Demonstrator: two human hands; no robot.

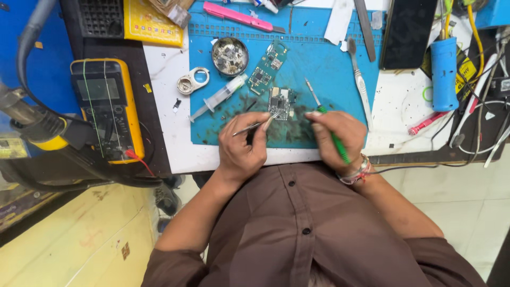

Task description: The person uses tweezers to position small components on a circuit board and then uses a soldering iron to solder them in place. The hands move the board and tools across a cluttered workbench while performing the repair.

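Circuit board (pixel 280 102) on blue mat (pixel 329 69), just beyond tweezers (pixel 255 126) — left fingers (pixel 260 121) pinching

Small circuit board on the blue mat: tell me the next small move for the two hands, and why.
Probably bring the soldering iron tip down to the small circuit board. The left hand already has its tweezers at the board's edge, while the right hand holds the iron with its tip just right of the board, apart from it.

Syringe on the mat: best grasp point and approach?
Probably the syringe barrel mid-length, pinched across its width from above. It lies flat and diagonal on the blue mat, tip toward the green board, plunger toward the mat's edge. Both long sides look clear; the ring sits beyond.
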